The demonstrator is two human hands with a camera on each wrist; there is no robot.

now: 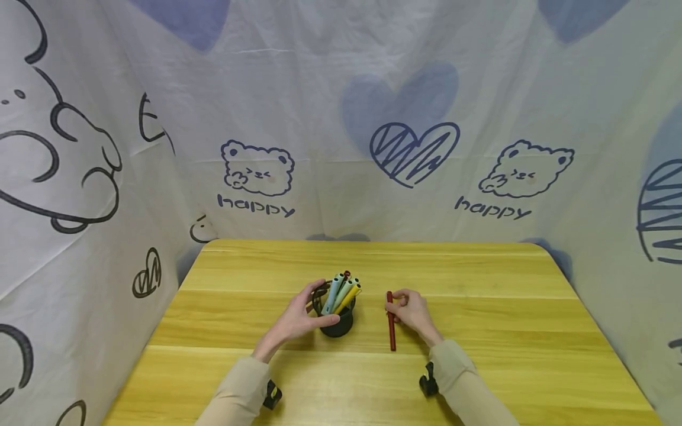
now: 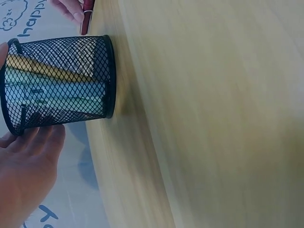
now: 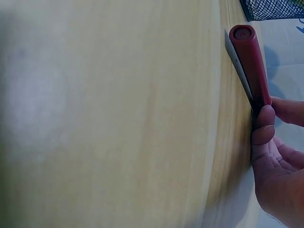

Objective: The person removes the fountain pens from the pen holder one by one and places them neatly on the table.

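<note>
A black mesh pen holder [image 1: 338, 327] stands upright on the table, left of the middle in the head view. My left hand [image 1: 299, 315] holds it from the left, thumb on the near side and fingers round the far side. Light blue and green pens [image 1: 333, 294] and a yellow pen [image 1: 348, 299] lean inside, and a dark red tip shows behind them. To the right of the holder, my right hand [image 1: 411, 309] pinches a red pen [image 1: 392, 334] between thumb and fingers near its far end. In the right wrist view the pen's round end [image 3: 243, 33] faces the camera.
The wooden table [image 1: 506, 307] has rounded far corners. A white cloth [image 1: 330, 177] with hearts, bears and lettering hangs behind it and along both sides. Black camera mounts [image 1: 428, 380] sit at both wrists.
</note>
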